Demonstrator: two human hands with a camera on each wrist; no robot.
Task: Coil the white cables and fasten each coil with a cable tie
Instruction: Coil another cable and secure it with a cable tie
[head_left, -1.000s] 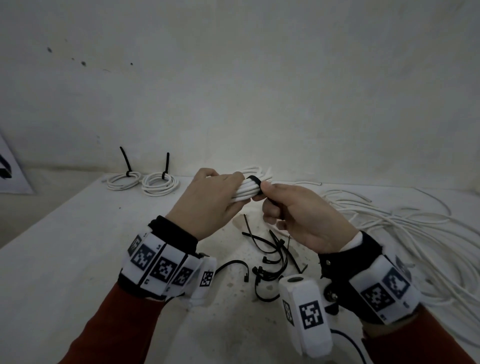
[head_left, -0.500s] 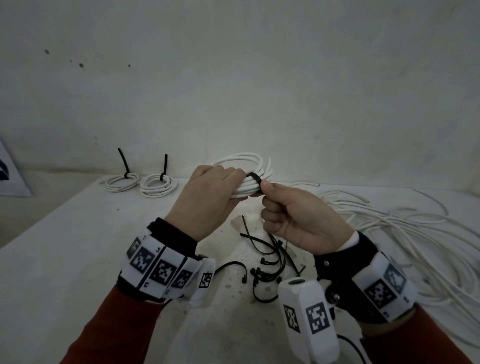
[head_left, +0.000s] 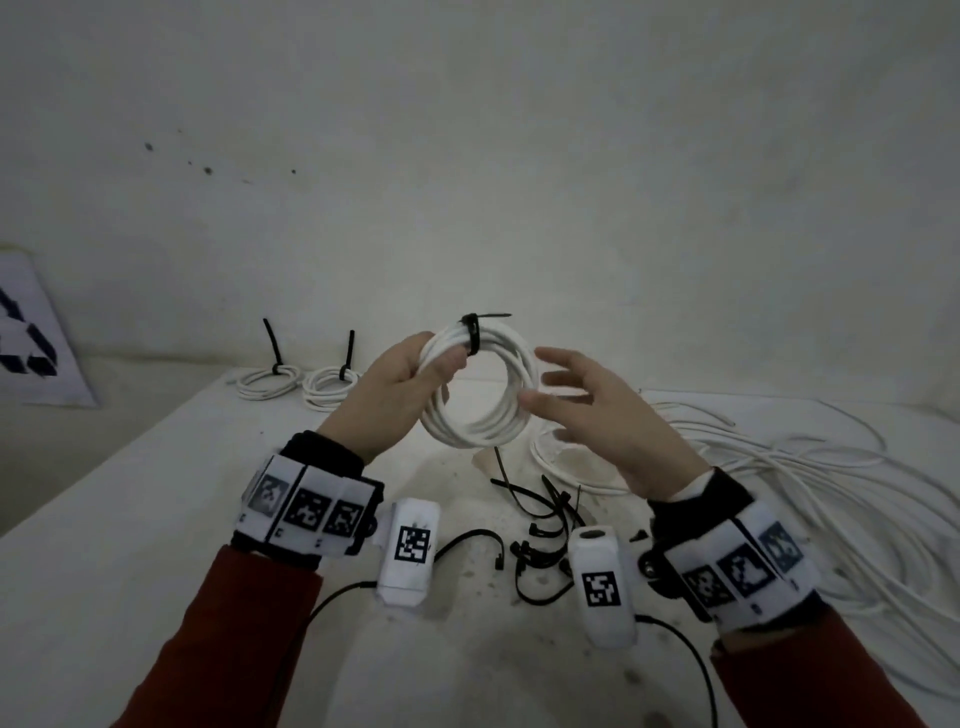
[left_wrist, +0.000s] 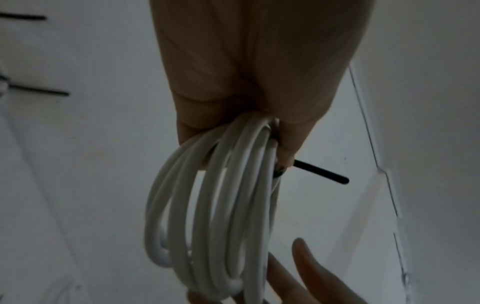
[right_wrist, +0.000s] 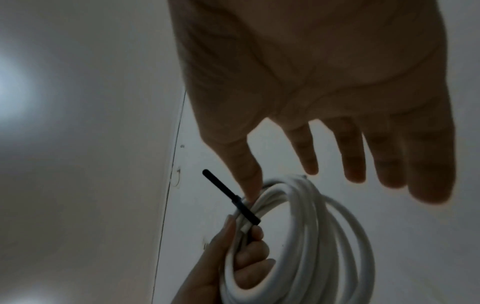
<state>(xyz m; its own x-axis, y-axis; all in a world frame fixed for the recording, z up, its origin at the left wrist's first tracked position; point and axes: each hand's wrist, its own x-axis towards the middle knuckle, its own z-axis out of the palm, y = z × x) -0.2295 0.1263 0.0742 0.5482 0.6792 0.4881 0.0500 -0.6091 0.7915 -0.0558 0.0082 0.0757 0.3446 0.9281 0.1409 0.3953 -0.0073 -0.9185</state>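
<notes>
My left hand grips a coil of white cable upright above the table, fingers curled round its upper left part. A black cable tie circles the coil at the top, its tail pointing right. The left wrist view shows the same coil and tie tail beneath my left hand's fingers. My right hand hovers just right of the coil with fingers spread and straight, holding nothing. In the right wrist view the coil and tie sit below my right hand's spread fingers.
Two tied coils lie at the table's far left. Loose black cable ties are scattered mid-table below my hands. A tangle of loose white cable covers the right side. A printed marker sheet leans at far left.
My right hand let go of the tie and spread its fingers. My left hand raised the coil and turned it upright, so its ring faces me.
</notes>
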